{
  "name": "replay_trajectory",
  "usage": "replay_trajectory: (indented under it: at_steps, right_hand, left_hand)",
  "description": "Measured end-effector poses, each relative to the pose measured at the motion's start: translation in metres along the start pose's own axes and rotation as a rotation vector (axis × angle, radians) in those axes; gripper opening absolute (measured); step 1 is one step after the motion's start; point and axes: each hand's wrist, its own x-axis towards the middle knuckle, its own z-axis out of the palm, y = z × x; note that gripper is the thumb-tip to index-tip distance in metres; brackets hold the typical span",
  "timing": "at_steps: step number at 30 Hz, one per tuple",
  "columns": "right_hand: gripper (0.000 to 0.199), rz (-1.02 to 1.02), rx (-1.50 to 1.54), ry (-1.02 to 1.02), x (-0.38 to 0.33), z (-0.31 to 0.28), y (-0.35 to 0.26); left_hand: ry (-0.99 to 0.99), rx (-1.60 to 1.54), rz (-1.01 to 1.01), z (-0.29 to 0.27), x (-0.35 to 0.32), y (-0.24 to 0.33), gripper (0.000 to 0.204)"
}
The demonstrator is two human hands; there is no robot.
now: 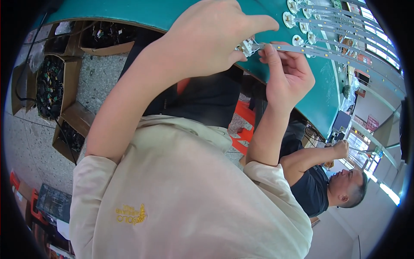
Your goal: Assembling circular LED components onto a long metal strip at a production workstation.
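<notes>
Left hand [211,39], 12 o'clock of view: fingers pinched on small white connector [246,46]. Right hand [286,73] at its 4 o'clock, pinching LED strip [327,52] end over green table [319,99]. Judged: mating connector to strip; alignment needed.

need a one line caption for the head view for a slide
Left hand and right hand hold a long light strip and its small white end piece over a green table.

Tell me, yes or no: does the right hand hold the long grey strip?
Yes: the right hand pinches the near end of the grey strip, beside the left hand.
</notes>
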Motion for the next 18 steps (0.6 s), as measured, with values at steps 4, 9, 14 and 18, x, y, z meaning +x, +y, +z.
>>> replay_trajectory:
  at_steps: [4,9,14,18]
  right_hand:
    - [0.012,-0.013,-0.003,0.035,-0.0024,0.0036,-0.0012]
    - [0.012,-0.033,-0.049,0.052,-0.0044,0.0059,-0.0026]
    - [0.011,-0.032,-0.073,0.069,-0.0045,0.0087,-0.0049]
    - [0.011,-0.109,-0.136,0.076,-0.0074,0.0097,-0.0014]
  left_hand:
    - [-0.004,0.021,-0.006,0.001,-0.0006,-0.0002,0.049]
    - [-0.023,0.024,0.0,-0.0003,0.0,0.0008,0.048]
    - [-0.017,0.047,0.022,0.0002,-0.0001,-0.0014,0.048]
    - [-0.004,0.069,0.048,0.0004,-0.0008,-0.0012,0.049]
